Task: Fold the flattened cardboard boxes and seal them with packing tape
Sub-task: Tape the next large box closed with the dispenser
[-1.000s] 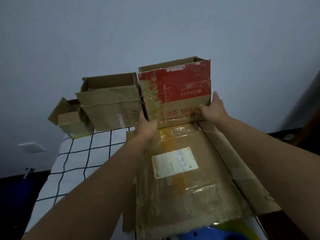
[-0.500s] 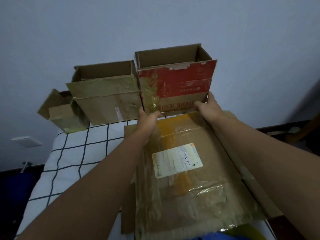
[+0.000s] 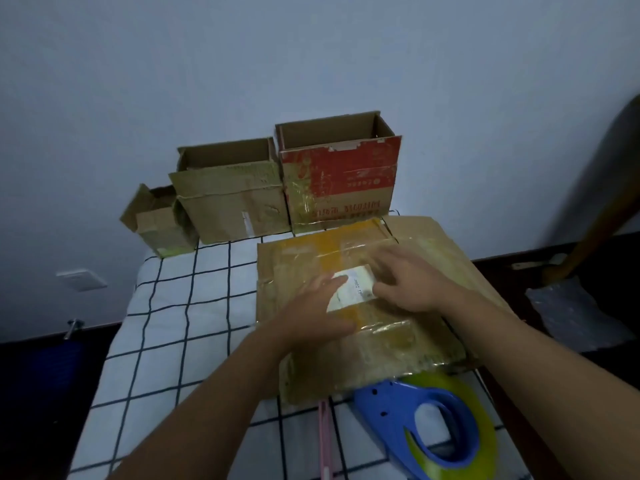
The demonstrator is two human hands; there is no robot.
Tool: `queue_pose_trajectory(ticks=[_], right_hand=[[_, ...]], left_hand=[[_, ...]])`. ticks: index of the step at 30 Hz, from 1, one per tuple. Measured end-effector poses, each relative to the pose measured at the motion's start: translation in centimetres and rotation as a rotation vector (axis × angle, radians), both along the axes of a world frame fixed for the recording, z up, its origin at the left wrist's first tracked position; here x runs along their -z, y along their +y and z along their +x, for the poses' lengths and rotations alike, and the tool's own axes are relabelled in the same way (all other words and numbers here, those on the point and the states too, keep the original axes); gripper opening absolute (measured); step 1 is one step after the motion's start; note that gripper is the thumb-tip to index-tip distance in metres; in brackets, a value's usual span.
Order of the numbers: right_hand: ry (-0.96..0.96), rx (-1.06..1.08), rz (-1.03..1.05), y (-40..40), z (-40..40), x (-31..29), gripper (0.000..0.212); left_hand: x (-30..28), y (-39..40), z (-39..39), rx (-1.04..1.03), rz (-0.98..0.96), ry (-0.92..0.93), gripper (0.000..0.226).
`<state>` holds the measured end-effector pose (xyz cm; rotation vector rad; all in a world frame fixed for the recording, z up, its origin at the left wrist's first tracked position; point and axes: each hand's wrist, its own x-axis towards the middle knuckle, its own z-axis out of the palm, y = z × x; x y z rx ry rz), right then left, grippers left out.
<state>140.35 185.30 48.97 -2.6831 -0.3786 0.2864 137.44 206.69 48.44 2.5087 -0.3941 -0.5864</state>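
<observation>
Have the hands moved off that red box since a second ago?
Yes. Both hands, left and right, have come back from the red box by the wall toward the person and now hover over the flat cardboard.

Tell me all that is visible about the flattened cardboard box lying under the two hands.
The flattened cardboard box is brown, worn, and covered with glossy clear and yellowish tape. A white label sits near its middle. It lies flat on the checked sheet, its far edge close to the red box. The left hand and right hand are over it with spread fingers, blurred.
</observation>
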Motion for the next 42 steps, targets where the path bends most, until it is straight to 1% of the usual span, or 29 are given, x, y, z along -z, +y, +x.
queue_pose_trajectory(ticks=[2,3,6,8,10,11,14,17,19,23,24,26,28,29,32,34,35,37,39,40,42], right_hand=[[0.113,-0.115,-0.152,-0.8,-2.7,-0.4,0.086],[0.169,-0.149,-0.208,-1.2,-4.1,-0.5,0.091],[0.241,-0.237,-0.352,-1.7,-8.2,-0.2,0.096],[0.174,-0.224,-0.462,-1.2,-10.3,0.1,0.093],[0.084,-0.159,-0.475,-0.8,-11.3,0.1,0.083],[0.059,-0.13,-0.47,-0.7,-11.7,-0.2,0.079],[-0.019,-0.043,-0.427,-1.1,-12.3,-2.1,0.07],[-0.174,0.023,-0.39,-1.5,-12.6,-4.7,0.055],[-0.238,0.064,-0.366,-1.6,-12.7,-6.5,0.053],[-0.327,0.084,-0.259,-1.8,-13.4,-9.6,0.048],[-0.343,0.077,-0.221,-1.6,-13.8,-10.2,0.052],[-0.351,0.066,-0.18,-1.1,-14.4,-11.4,0.067],[-0.413,0.065,-0.19,-0.2,-14.9,-12.4,0.07],[-0.468,0.075,-0.179,0.4,-15.1,-13.0,0.066],[-0.644,0.081,-0.05,2.4,-15.6,-15.0,0.045],[-0.714,0.07,0.049,4.1,-16.1,-16.3,0.04],[-0.736,0.077,0.13,4.9,-16.3,-16.9,0.037],[-0.747,0.096,0.316,6.6,-16.6,-18.2,0.03],[-0.727,0.091,0.46,8.2,-17.1,-19.1,0.024],[-0.702,0.087,0.524,8.9,-17.4,-19.4,0.02],[-0.64,0.096,0.628,10.4,-17.8,-19.4,0.012]], left_hand=[[-0.6,1.1,-3.0,-0.031,0.049,0.048,0.088],[-1.0,1.6,-4.5,-0.095,0.042,0.042,0.084],[-1.9,2.6,-8.2,-0.367,-0.063,0.064,0.062],[-2.1,2.8,-9.5,-0.522,-0.213,0.148,0.053],[-2.4,2.6,-10.2,-0.671,-0.382,0.229,0.054],[-2.7,2.5,-10.2,-0.724,-0.461,0.24,0.055],[-3.8,2.8,-9.4,-0.808,-0.65,0.228,0.055],[-5.5,2.9,-8.4,-0.83,-0.756,0.247,0.038],[-7.9,2.2,-8.6,-0.853,-0.867,0.235,0.034],[-12.2,1.5,-9.0,-0.889,-1.083,0.176,0.034],[-13.3,1.7,-9.3,-0.894,-1.121,0.158,0.033],[-15.2,2.2,-10.0,-0.908,-1.18,0.117,0.031],[-17.2,2.9,-10.7,-0.904,-1.258,0.08,0.028],[-18.2,3.2,-11.2,-0.899,-1.3,0.057,0.025],[-21.1,4.5,-13.1,-0.85,-1.411,-0.066,0.014],[-23.0,5.5,-14.6,-0.786,-1.49,-0.168,0.004],[-23.8,6.1,-15.3,-0.763,-1.51,-0.229,0.006],[-25.0,7.7,-16.5,-0.771,-1.472,-0.373,0.017],[-25.1,9.8,-17.4,-0.841,-1.333,-0.539,0.031],[-24.8,10.9,-17.7,-0.888,-1.269,-0.606,0.035],[-23.5,13.1,-18.2,-0.999,-1.161,-0.679,0.043]])
